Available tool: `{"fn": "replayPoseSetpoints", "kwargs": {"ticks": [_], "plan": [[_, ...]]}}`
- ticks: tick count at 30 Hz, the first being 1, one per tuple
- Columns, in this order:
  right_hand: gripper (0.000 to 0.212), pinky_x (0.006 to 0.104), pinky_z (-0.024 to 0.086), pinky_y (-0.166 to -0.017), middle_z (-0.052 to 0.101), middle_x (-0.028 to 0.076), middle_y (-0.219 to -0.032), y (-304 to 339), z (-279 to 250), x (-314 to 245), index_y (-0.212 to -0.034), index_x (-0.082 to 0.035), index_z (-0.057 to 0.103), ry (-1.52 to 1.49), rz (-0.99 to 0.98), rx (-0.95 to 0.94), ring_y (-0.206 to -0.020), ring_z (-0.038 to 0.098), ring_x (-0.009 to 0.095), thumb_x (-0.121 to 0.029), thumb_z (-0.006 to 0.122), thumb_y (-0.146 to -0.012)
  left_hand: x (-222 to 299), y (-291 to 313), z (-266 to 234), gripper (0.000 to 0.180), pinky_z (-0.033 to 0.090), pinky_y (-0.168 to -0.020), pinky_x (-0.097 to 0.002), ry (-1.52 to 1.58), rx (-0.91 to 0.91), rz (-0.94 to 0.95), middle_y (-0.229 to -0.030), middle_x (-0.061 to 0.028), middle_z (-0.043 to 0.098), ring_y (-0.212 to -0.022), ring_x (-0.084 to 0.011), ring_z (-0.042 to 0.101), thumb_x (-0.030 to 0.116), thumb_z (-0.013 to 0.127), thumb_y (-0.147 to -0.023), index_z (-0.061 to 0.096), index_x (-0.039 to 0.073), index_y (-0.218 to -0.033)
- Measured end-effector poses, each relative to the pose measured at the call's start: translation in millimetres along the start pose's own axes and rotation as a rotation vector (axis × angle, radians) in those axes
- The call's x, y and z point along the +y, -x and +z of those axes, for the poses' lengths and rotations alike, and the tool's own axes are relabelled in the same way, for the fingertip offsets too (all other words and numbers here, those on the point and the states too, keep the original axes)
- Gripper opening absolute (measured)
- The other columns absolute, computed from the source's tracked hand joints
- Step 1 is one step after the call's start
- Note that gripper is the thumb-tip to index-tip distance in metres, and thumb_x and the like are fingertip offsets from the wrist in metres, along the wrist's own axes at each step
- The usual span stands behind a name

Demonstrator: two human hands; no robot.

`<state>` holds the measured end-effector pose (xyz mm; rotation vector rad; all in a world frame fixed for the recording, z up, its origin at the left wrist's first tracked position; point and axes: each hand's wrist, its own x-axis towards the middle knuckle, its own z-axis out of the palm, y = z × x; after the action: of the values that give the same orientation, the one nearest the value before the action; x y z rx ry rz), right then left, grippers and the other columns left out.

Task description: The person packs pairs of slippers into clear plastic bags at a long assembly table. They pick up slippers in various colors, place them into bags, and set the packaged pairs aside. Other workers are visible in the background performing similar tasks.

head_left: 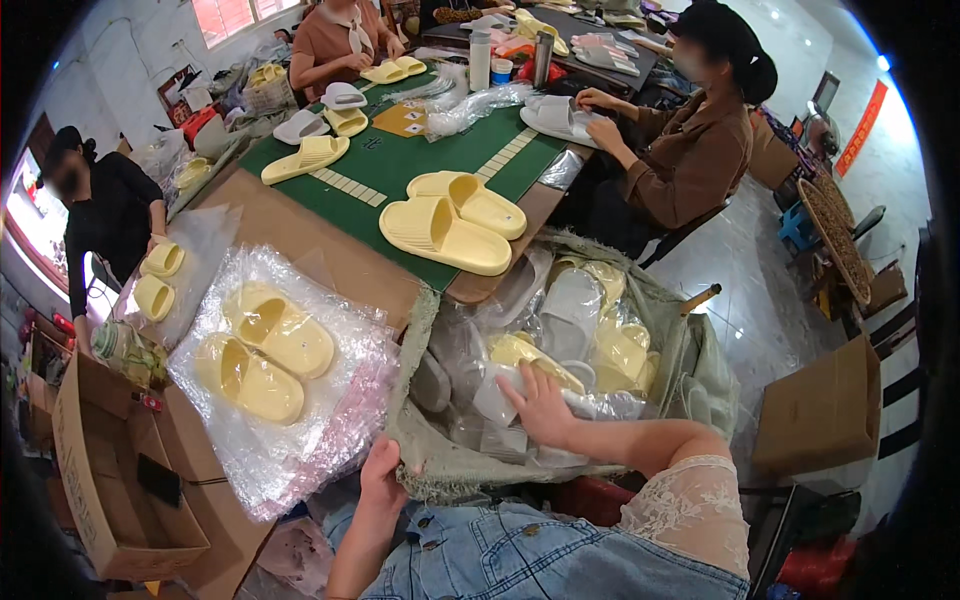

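Note:
In front of me stands a woven sack (425,400) filled with plastic-wrapped slippers in grey and yellow. My right hand (545,405) reaches into it, fingers stretched out and resting on the wrapped slippers beside a yellow slipper (525,352). At the sack's near left corner, my left hand (382,478) is closed on the edge of the cloth; part of its fingers is hidden. To the left, a pair of yellow slippers (255,375) lies on a stack of clear plastic bags (345,420).
A green-topped table (390,170) ahead bears more yellow slippers (450,235) and rows of tiles. Three co-workers sit or stand around it. An open cardboard box (110,470) is at lower left, a closed carton (815,405) on the floor at right.

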<state>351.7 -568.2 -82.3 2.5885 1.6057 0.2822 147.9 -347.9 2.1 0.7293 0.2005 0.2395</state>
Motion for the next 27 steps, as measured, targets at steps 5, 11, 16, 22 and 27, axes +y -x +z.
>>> {"fn": "replayPoseSetpoints", "kwargs": {"ticks": [5,11,16,22,27], "plan": [[0.106,0.0557,0.037,-0.104,0.035,0.035,-0.144,-17,-1,26,-0.158,-0.011,0.020,-0.335,0.009,-0.151,-0.125,0.043,0.049,-0.036,0.077,-0.073,15,11,21,0.027,0.047,-0.069,-0.0290,-0.255,0.183,-0.236,-0.085,-0.0016,0.066,-0.077,-0.0115,0.060,0.026,0.059,-0.100,0.065,0.001,-0.099],[0.097,0.0504,0.038,-0.108,0.041,0.031,-0.143,-72,-72,61,-0.154,-0.009,0.030,-0.322,-0.156,-0.556,-0.127,0.046,0.047,-0.046,0.078,-0.078,67,42,16,0.034,0.048,-0.071,-0.0325,-1.209,-0.143,-0.270,-0.084,-0.0052,0.066,-0.078,-0.0170,0.060,0.034,0.062,-0.099,0.068,0.001,-0.093],[0.045,0.0406,0.048,-0.094,0.063,0.015,-0.118,-155,-147,-5,-0.123,-0.007,0.063,-0.932,-0.356,0.007,-0.112,0.060,0.032,-0.033,0.072,-0.087,123,75,24,0.020,0.052,-0.081,-0.0331,-1.214,-0.096,0.078,-0.094,-0.0095,0.071,-0.090,-0.0225,0.067,0.021,0.069,-0.092,0.071,0.003,-0.101],[0.036,0.0394,0.052,-0.081,0.070,0.011,-0.095,-272,-158,-137,-0.103,-0.006,0.072,-0.985,-0.362,0.151,-0.091,0.067,0.029,-0.039,0.070,-0.089,154,56,-42,0.022,0.049,-0.093,-0.0414,-1.704,0.571,0.797,-0.114,-0.0118,0.066,-0.108,-0.0326,0.060,0.013,0.074,-0.084,0.069,0.006,-0.103],[0.047,0.0411,0.054,-0.076,0.072,0.013,-0.093,-345,-168,-222,-0.095,-0.005,0.074,-0.533,-0.246,0.006,-0.090,0.070,0.029,-0.050,0.071,-0.083,168,49,-77,0.025,0.042,-0.101,-0.0443,-1.597,0.884,0.945,-0.125,-0.0165,0.060,-0.117,-0.0359,0.055,0.012,0.070,-0.086,0.066,0.006,-0.110]]}}
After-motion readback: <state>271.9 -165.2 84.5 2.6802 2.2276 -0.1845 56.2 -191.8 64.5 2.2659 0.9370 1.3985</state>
